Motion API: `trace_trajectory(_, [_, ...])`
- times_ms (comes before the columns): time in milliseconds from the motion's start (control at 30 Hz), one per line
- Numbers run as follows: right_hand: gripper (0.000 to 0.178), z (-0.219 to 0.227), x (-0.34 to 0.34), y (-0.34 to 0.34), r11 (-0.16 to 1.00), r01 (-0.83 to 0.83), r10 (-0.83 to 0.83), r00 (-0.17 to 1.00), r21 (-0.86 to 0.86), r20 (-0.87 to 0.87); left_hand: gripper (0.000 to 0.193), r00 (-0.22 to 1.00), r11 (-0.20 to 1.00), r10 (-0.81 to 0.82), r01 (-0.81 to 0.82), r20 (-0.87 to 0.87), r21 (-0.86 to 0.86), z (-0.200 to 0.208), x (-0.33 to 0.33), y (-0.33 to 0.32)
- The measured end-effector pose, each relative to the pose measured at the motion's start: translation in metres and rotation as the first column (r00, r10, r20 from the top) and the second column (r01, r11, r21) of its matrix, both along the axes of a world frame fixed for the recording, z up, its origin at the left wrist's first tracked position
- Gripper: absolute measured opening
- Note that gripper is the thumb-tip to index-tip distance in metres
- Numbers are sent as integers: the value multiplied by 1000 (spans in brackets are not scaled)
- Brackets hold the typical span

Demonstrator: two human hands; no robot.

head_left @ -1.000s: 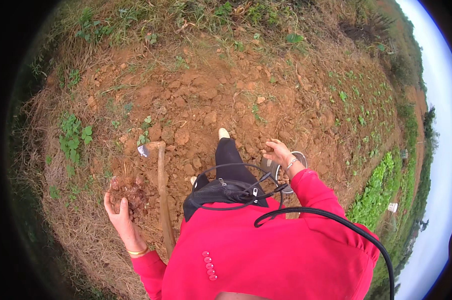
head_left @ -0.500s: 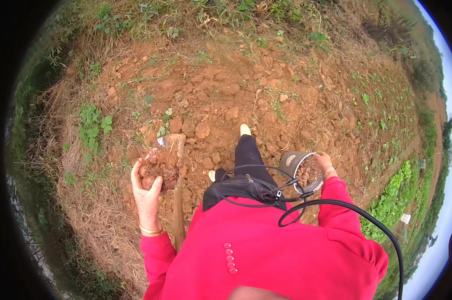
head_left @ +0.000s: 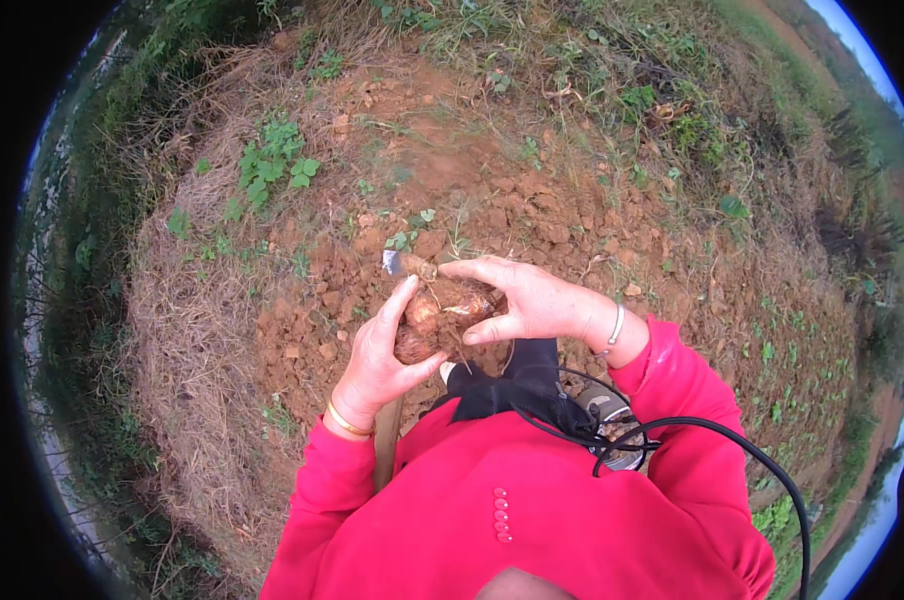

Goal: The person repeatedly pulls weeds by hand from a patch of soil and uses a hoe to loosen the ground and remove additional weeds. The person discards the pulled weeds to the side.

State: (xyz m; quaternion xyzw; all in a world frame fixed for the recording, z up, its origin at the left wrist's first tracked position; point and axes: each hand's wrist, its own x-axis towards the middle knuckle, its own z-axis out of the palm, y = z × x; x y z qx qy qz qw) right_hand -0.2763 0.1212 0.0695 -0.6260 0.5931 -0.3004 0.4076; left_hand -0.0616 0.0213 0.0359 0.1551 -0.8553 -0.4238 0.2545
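A clump of brown, soil-covered tubers [head_left: 427, 315] with fine roots is between my two hands in front of my body. My left hand [head_left: 372, 365] grips its left and lower side. From the right, my right hand [head_left: 537, 298] closes on it, fingers over the top and thumb below. Just beyond the clump shows the wooden end of a tool with a shiny metal part [head_left: 397, 263]. The tool's wooden handle [head_left: 388, 440] comes out below, beside my left forearm. A grey bucket [head_left: 604, 405] with brown lumps in it is beside my right forearm; its support is hidden.
Reddish, cloddy soil [head_left: 552, 215] lies ahead of my feet. Dry grass [head_left: 187, 350] covers the left side, with a leafy green plant [head_left: 272, 160]. A black cable [head_left: 712, 425] loops past my right arm. Rows of small seedlings [head_left: 772, 340] grow on the right.
My right hand has let go of the bucket and come across to the tuber clump. My left hand has brought the clump to the right, nearer the middle. The bucket now sits lower, beside my arm.
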Motion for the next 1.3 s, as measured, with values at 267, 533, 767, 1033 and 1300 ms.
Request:
trace_trajectory(267, [55, -29, 17, -10, 987, 48, -63, 993, -153, -95, 82, 990, 943, 126, -99, -66, 318, 0, 18, 0])
trace_trajectory(533, [60, -2, 19, -13, 904, -132, 13, 959, -406, -283, 74, 994, 364, 86, 32, -68, 931, -8, 17, -15])
trace_trajectory(767, [64, 5, 25, -16, 900, -211, 106, 955, -381, -277, 84, 940, 140, 62, 326, -337, 935, -41, 13, -10])
trace_trajectory(1033, [61, -13, 23, -20, 946, 238, -213, 968, -220, 131, 87, 879, 605, 423, -95, -218, 791, -39, 17, -12])
trace_trajectory(1300, [60, -28, 28, -22, 966, 173, -243, 865, 193, 440, 83, 896, 729, 406, -198, -180, 655, -21, 20, -10])
